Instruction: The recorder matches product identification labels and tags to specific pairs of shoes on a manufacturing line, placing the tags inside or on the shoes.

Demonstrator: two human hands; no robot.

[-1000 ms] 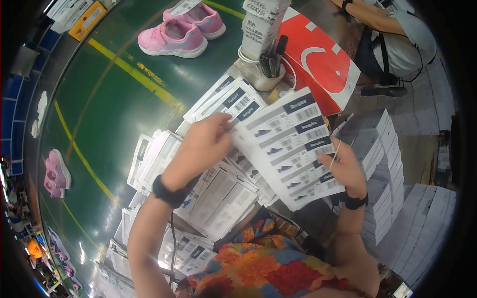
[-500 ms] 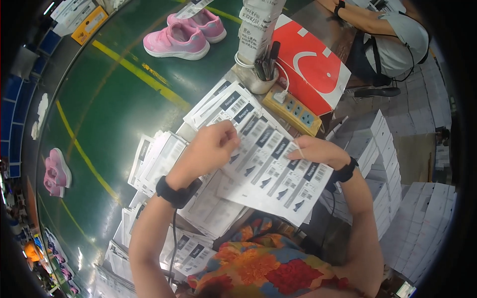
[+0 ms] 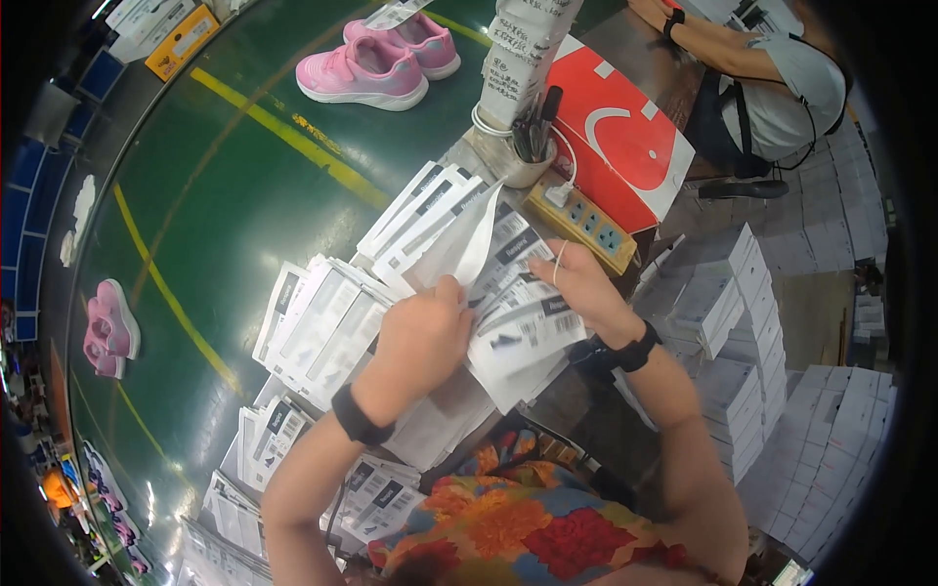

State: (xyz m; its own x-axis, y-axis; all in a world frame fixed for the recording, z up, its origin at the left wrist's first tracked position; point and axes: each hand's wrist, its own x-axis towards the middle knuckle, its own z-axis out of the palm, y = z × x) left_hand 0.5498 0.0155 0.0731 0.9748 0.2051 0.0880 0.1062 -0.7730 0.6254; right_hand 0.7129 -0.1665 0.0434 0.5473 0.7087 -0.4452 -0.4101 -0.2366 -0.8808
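Observation:
A white sheet of printed labels (image 3: 528, 337), with dark blocks, barcodes and small shoe pictures, is bent between my hands in front of me. My left hand (image 3: 425, 330) is closed, pinching the sheet's left side, where a blank white flap (image 3: 477, 249) stands up. On the right, my right hand (image 3: 584, 285) grips the other side between thumb and fingers, with a thin pale band round a finger. Beneath and beside my left hand lie stacks of similar labels (image 3: 322, 327). More label sheets (image 3: 425, 210) fan out beyond it.
Beyond the labels stand a pen cup (image 3: 518, 161), a yellow power strip (image 3: 581, 227) and a red box (image 3: 620, 132). Pink shoes (image 3: 366, 73) rest on the green table (image 3: 234, 225). White boxes (image 3: 728, 322) are stacked at right. Another person (image 3: 782, 93) sits at far right.
The sheet was nearly flat and is now bent, with a flap raised. My left hand has moved nearer to me and onto the sheet; my right hand has shifted slightly left and away from me.

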